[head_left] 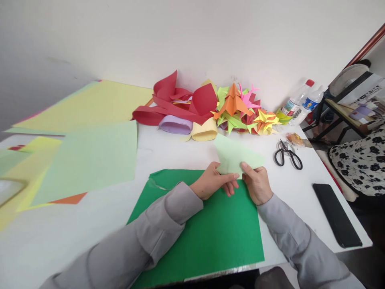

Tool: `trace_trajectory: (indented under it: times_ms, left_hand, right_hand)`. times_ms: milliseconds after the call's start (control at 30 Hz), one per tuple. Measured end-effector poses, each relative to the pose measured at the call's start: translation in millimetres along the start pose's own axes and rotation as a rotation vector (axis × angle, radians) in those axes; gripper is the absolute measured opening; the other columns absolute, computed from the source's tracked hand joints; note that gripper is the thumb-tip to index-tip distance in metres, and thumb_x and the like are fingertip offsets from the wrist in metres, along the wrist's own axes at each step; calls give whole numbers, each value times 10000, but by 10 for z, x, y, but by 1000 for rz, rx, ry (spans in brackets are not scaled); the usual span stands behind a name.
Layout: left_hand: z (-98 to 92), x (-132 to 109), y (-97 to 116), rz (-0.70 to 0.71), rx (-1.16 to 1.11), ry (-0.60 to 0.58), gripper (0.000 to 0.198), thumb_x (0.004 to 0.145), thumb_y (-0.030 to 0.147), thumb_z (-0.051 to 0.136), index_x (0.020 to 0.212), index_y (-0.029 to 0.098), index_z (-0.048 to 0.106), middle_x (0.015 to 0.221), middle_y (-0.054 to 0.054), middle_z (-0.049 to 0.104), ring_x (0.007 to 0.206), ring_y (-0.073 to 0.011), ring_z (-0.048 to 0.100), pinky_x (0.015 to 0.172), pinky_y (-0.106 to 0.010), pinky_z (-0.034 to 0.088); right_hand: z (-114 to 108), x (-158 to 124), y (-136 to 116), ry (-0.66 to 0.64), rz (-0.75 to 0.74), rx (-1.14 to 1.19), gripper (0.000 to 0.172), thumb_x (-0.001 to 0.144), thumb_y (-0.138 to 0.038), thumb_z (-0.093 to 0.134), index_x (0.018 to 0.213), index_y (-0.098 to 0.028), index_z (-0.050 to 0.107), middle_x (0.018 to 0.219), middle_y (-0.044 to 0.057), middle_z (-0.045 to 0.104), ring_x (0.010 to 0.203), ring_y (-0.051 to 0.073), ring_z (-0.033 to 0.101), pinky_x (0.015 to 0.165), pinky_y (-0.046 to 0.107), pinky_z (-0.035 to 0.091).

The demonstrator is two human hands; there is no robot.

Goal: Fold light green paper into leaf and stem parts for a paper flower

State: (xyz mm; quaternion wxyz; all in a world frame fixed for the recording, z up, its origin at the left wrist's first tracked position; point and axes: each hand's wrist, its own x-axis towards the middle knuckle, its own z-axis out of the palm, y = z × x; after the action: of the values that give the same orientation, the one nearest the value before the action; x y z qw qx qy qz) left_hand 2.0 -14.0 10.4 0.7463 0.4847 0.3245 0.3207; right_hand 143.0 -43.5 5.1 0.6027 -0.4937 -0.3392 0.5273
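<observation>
A pale green sheet of paper (236, 154), folded to a pointed shape, is held up between my two hands. My left hand (215, 180) pinches its lower left edge, the thumb lying along the front. At the lower right edge, my right hand (257, 182) grips it with the thumb on top and the fingers behind. Both hands are over the upper part of a green board (207, 228), which lies flat on the white table in front of me.
Left lie large pale green and yellow paper sheets (99, 156). Along the wall are red paper strips (180, 104) and folded paper shapes (234, 108). On the right are bottles (296, 102), scissors (287, 154) and a black phone-like slab (337, 214). A person in a floral garment (361, 164) is beyond the table.
</observation>
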Motion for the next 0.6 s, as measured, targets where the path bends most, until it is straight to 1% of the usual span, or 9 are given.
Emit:
trace_trajectory:
  times_ms: [100,167,233,300,367,500,600]
  left_hand:
    - [-7,4,-11,16,24,-6,333,603,371,790,542,73,654,466,-56,631,365,-137,569,355,-233,483]
    - [-12,5,-16,15,33,-18,318,594,356,796,533,78,654,446,-47,620,368,-139,572,359,-229,482]
    - [-14,5,-19,2,24,-30,312,585,351,801,530,82,652,451,-47,625,369,-141,575,360,-230,482]
    - [-13,5,-23,-15,-6,-34,318,580,359,802,535,82,653,478,-59,644,369,-147,578,355,-238,483]
    - [-8,7,-32,-34,-34,-31,328,584,369,797,535,79,652,498,-71,655,365,-150,575,346,-245,480]
    - [1,14,-55,-31,-32,-12,330,613,368,788,569,68,658,509,-77,658,378,-151,584,366,-249,493]
    - [5,18,-58,-7,-38,20,322,615,368,793,671,77,666,570,-77,686,422,-157,609,396,-259,515]
  right_hand:
    - [-32,7,33,-36,29,-98,336,578,-397,806,509,-151,588,469,-26,517,484,98,429,485,254,347]
    - [-36,2,39,-39,22,-138,361,579,-385,808,469,-153,554,432,-43,477,453,83,387,468,248,333]
    - [-22,-10,28,-47,-2,-127,326,596,-374,799,502,-152,580,459,-34,515,471,93,418,490,254,365]
    - [3,-23,4,-70,-20,-69,254,595,-347,800,597,-150,639,574,-4,609,556,126,500,558,273,421]
    - [28,-32,-20,-80,-10,-6,227,585,-318,805,623,-157,649,637,12,641,625,151,542,613,292,448]
    - [47,-35,-49,-49,21,42,294,564,-300,810,488,-178,553,519,-12,560,584,151,524,581,294,435]
    - [38,-29,-55,-45,1,14,313,569,-315,803,476,-187,532,480,-22,526,570,156,517,551,294,422]
